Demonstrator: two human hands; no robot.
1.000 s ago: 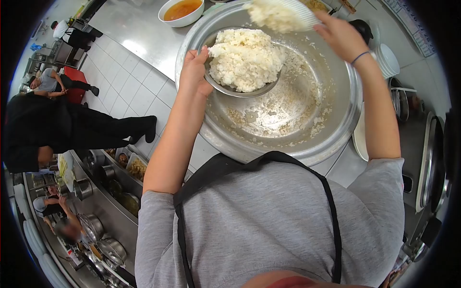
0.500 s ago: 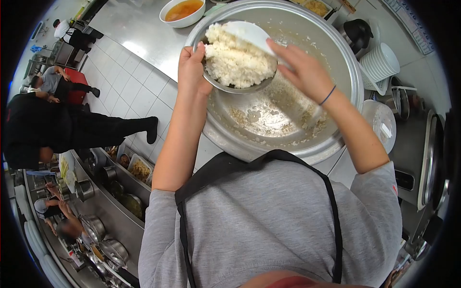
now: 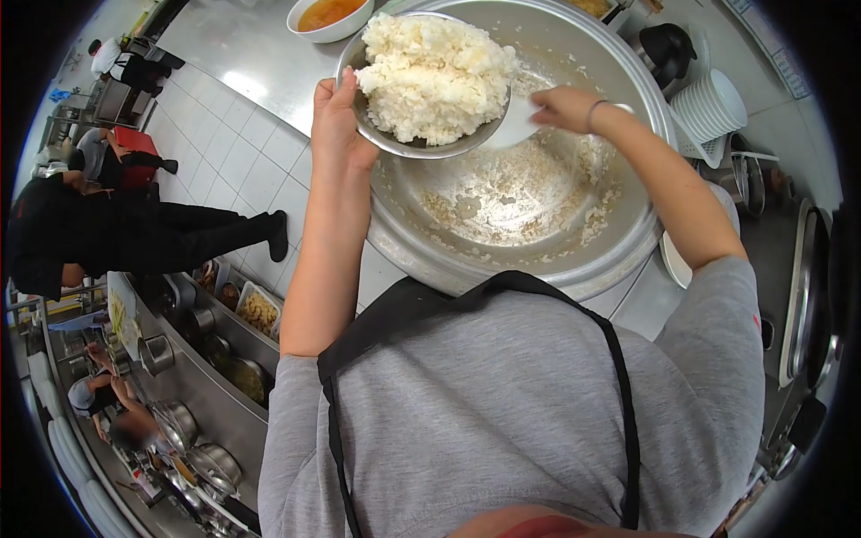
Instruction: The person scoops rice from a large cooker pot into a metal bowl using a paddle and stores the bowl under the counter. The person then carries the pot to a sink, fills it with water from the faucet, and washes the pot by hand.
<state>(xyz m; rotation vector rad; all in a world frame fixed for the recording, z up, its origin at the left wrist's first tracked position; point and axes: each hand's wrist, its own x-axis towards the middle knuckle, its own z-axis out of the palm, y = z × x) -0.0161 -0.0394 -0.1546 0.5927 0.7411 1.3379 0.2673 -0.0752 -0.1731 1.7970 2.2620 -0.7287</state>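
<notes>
My left hand (image 3: 341, 127) is closed on the rim of a metal bowl (image 3: 421, 152), its thumb over the edge. Cooked white rice (image 3: 435, 81) is heaped above the bowl's rim. My right hand (image 3: 569, 110) grips a white rice paddle (image 3: 516, 127), whose blade is partly hidden behind the bowl's right side. Both hands are over a large, wide metal pot (image 3: 659, 161). Scattered grains and a thin film of rice cling to the pot's bottom and walls.
A white bowl of orange liquid (image 3: 330, 16) stands on the steel counter (image 3: 233, 45) at the upper left. Stacked white bowls (image 3: 708, 108) sit in a rack at right. Several people are at left, one in black (image 3: 90, 220) near a counter with food pans (image 3: 258, 309).
The paddle has come off the top of the rice down to the bowl's right side. My left hand and the bowl have shifted slightly up and left.
</notes>
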